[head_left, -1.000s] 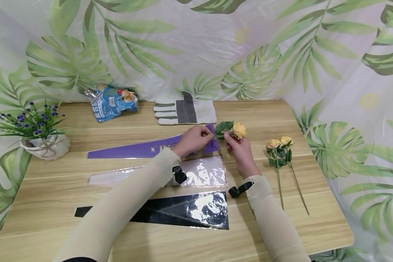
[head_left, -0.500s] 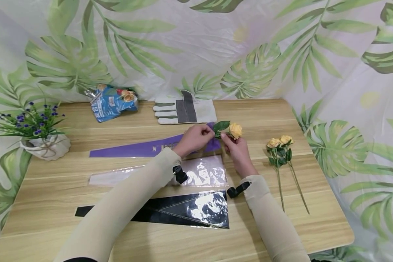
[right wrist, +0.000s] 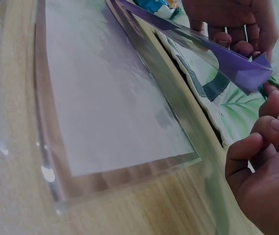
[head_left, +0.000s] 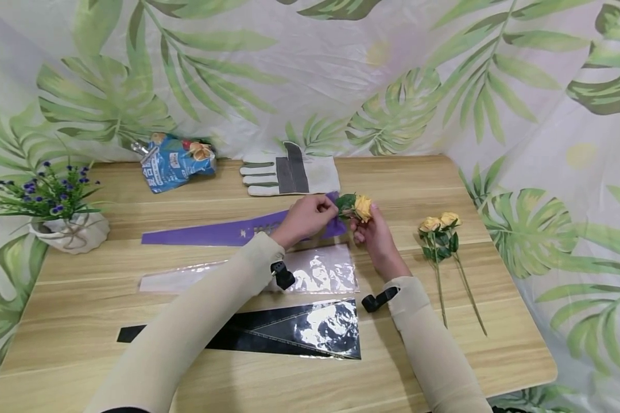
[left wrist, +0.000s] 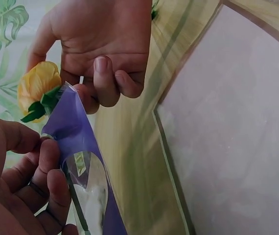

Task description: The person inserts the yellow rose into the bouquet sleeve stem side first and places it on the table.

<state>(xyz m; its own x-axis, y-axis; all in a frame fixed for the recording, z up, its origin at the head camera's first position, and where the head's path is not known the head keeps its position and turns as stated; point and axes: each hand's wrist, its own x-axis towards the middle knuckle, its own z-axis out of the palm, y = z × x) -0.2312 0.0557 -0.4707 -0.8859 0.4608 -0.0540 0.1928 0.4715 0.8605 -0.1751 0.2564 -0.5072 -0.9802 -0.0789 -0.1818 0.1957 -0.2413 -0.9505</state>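
In the head view, my left hand (head_left: 306, 218) pinches the wide end of a purple flower sleeve (head_left: 206, 230) at its mouth. The left wrist view shows the rose's thin stem inside the sleeve, through a clear window. A yellow artificial rose (head_left: 362, 207) sticks out of that mouth, its green leaves at the opening. My right hand (head_left: 376, 234) holds the rose by its head, fingers curled beneath and beside the bloom. Seen from the left wrist, the rose (left wrist: 39, 88) partly covers the right hand (left wrist: 105, 49). The bloom is cut off in the right wrist view.
A whitish clear sleeve (head_left: 325, 269) and a black sleeve (head_left: 289, 330) lie nearer on the table. Two yellow roses (head_left: 439, 223) lie at right. A work glove (head_left: 291, 174), a blue pouch (head_left: 178, 163) and a potted plant (head_left: 69, 229) stand or lie along the back and left.
The rose has moved left, closer to the sleeve's mouth. My right hand has shifted from the stem below the bloom to the bloom itself. The left hand keeps its pinch.
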